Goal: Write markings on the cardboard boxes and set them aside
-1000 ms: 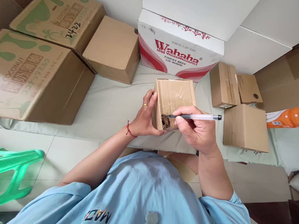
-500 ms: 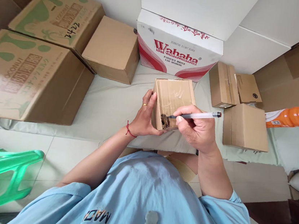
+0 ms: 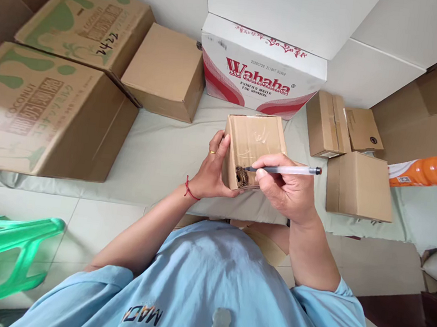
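A small cardboard box (image 3: 259, 136) stands before me on the cloth-covered table. My left hand (image 3: 218, 169) grips its left side, fingers along the far part of that side and thumb under the near edge. Between the thumb and fingers of my right hand (image 3: 289, 188) is a pen (image 3: 295, 170) with a clear barrel and a dark end. Its tip points left, at or just over the box top beside a dark, scribbled-looking patch (image 3: 242, 176) in the near left corner. Whether the tip touches the cardboard I cannot tell.
A white and red Wahaha carton (image 3: 258, 78) stands behind the box. Coconut cartons (image 3: 84, 120) and a plain box (image 3: 158, 71) are at left. Several smaller boxes (image 3: 361, 186) and an orange bottle (image 3: 433, 169) are at right. A green stool (image 3: 28, 251) stands low left.
The pen and my right hand have shifted very slightly, the tip a little left and up the box top. My left hand and the box look almost the same.
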A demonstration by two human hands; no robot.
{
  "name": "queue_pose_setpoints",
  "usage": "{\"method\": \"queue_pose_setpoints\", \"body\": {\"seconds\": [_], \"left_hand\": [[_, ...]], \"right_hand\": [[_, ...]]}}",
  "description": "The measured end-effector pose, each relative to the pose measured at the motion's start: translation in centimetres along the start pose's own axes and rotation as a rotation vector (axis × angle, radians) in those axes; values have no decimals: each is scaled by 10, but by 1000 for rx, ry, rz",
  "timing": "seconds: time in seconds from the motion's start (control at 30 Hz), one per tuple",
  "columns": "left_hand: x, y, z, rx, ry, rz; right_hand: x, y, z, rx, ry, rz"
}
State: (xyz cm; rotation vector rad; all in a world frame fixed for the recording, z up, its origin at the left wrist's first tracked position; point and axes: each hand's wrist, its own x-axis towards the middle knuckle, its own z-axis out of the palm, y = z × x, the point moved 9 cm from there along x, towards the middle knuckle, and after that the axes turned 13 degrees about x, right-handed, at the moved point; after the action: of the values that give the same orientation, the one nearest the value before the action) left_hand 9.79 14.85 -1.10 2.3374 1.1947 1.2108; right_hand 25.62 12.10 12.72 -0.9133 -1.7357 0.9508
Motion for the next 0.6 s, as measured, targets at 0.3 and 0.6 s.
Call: {"method": "queue_pose_setpoints", "body": {"seconds": [0.3, 0.6], "left_hand": [[-1, -2, 2, 15, -1, 7], [0, -1, 1, -10, 21, 5]], "right_hand": [[2, -6, 0, 58, -29, -10], [-2, -5, -4, 29, 12, -28]]}}
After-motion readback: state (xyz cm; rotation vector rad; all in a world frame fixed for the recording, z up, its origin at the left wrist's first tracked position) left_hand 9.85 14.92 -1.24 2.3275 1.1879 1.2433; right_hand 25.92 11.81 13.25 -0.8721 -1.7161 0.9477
